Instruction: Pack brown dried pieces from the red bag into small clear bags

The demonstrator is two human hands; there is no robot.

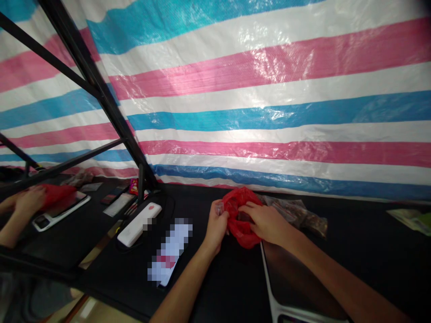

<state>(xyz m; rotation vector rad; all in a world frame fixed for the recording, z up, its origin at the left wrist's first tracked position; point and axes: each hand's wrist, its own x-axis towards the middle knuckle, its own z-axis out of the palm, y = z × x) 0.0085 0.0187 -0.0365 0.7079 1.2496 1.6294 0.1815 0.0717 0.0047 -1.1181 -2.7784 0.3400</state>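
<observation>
A thin red plastic bag (243, 237) is bunched up between my hands, its mouth facing up. My left hand (216, 226) is closed on the bag's left edge, with a bit of clear plastic near its fingertips. From the right, my right hand (269, 223) grips at the bag's mouth, fingers curled over and partly inside it. Something dark shows inside beside those fingers, too hidden to name. Under my right forearm lies a flat scale (296, 278) with a dark plate and silver edge. Clear bags of brown dried pieces (301, 216) lie behind my right hand.
On the black table, a phone (173, 253) and a white power strip (139, 224) lie to the left. Black frame bars (114, 112) separate a neighbouring place, where a co-worker's hands (30, 202) handle a red bag over another scale (60, 214). A striped tarp (269, 116) hangs behind.
</observation>
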